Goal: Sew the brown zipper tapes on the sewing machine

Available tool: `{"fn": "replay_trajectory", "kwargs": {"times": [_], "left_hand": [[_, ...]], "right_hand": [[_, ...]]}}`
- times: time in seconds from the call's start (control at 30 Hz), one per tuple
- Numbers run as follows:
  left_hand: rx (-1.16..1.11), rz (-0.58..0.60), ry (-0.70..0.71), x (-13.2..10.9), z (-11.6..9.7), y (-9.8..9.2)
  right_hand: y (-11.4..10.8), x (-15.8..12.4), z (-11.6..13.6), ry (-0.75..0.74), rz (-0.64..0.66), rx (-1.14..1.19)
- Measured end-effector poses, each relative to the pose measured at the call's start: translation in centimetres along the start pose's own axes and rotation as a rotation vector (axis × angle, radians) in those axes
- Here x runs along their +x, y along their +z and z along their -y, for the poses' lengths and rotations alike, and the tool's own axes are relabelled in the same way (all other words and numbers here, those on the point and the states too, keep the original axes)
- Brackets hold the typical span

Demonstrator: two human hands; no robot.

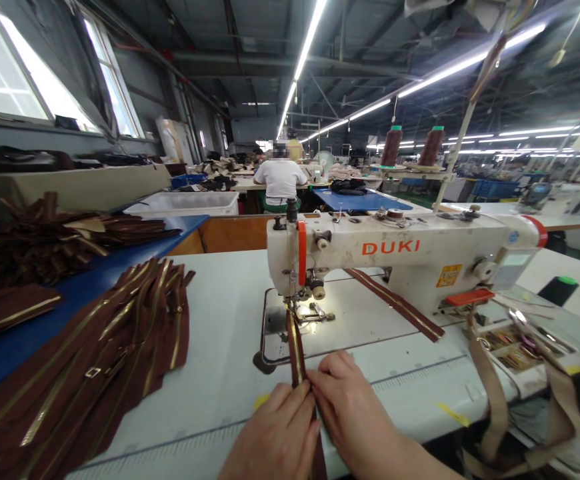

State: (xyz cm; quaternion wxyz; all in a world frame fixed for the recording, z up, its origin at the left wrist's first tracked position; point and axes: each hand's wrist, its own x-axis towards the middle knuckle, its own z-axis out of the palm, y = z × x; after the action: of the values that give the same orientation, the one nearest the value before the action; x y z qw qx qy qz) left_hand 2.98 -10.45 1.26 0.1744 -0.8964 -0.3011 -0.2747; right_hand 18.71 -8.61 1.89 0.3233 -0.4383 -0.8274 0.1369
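A brown zipper strip (297, 347) with gold teeth runs from under the needle of the sewing machine (340, 247) toward me. My left hand (277, 430) is closed over it, fingertips pressing on its left side near the table's front edge. Just to the right, my right hand (345, 397) pinches the strip's right edge, its fingers curled together. The two hands touch or nearly touch. Below them the strip continues downward, partly hidden by my left hand. Behind the needle, another length of brown zipper (395, 303) lies slanted on the machine bed.
A pile of brown zippers (135, 333) lies left, with more on a blue table (70, 340). At right are a tray of small parts (520, 347), scissors (525, 323) and a hanging beige strap (490, 400). A person in a white shirt (279, 181) sits ahead, facing away.
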Motion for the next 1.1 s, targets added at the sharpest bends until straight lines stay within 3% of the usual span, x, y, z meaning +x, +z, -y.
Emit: {"fn": "replay_trajectory", "kwargs": {"times": [0.2,0.43,0.67,0.83,1.1], "left_hand": [[-0.063,0.012,-0.015,0.3,0.2,-0.5],[-0.292,0.035,-0.102,0.3,0.6,-1.9],[-0.328,0.081,-0.168,0.8,3.2,-1.6],[-0.346,0.25,-0.085,1.9,4.9,-1.0],[-0.371,0.226,-0.096,1.7,5.2,-1.0]], "right_hand": [[0.7,-0.1,-0.3,-0.059,0.06,-0.159],[0.8,-0.3,-0.4,-0.16,0.12,-0.354],[-0.3,0.2,0.2,-0.288,0.152,-0.501],[-0.8,0.4,0.1,-0.323,0.178,-0.514],[-2.4,0.2,-1.6,-0.252,0.175,-0.374]]}}
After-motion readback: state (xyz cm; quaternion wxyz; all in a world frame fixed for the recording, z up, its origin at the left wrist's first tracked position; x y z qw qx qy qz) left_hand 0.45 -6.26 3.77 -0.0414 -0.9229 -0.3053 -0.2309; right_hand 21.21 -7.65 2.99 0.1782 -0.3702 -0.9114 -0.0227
